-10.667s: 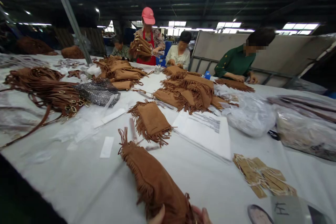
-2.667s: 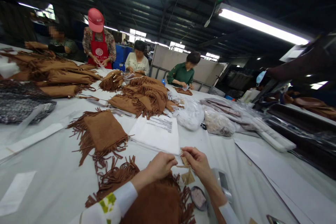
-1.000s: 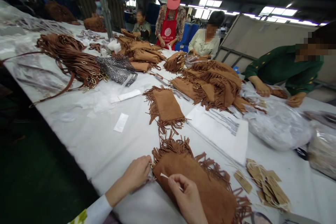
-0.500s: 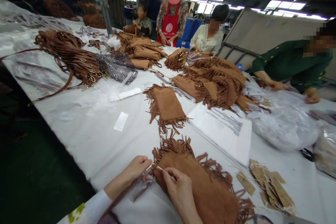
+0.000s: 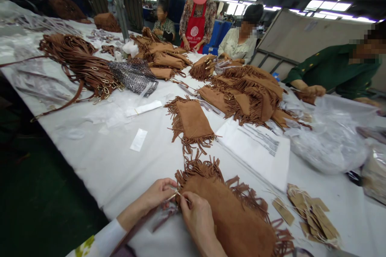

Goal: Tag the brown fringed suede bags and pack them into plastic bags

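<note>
A brown suede bag (image 5: 232, 213) with fringed edges lies flat in front of me. At its left corner my left hand (image 5: 159, 192) pinches a small metal clasp (image 5: 172, 196), and a brown strap (image 5: 137, 225) runs from there toward me. My right hand (image 5: 197, 215) rests over the bag's left edge, thumb and forefinger pinched on a thin pale string (image 5: 180, 194) beside the clasp. The fingers partly hide both small parts. Under my left hand is a plastic-wrapped strip (image 5: 163, 219).
A smaller fringed bag (image 5: 196, 118) lies ahead, with a bag pile (image 5: 250, 88) beyond. Brown straps (image 5: 87, 64) are heaped left. Cardboard tags (image 5: 316, 217), a printed white bag (image 5: 256, 148) and clear plastic bags (image 5: 328, 140) lie right. Several co-workers stand or sit around the table.
My right hand has moved slightly left, its fingertips now at the clasp. My left fingers have shifted a little. The co-worker in green has raised the clear plastic bag's edge.
</note>
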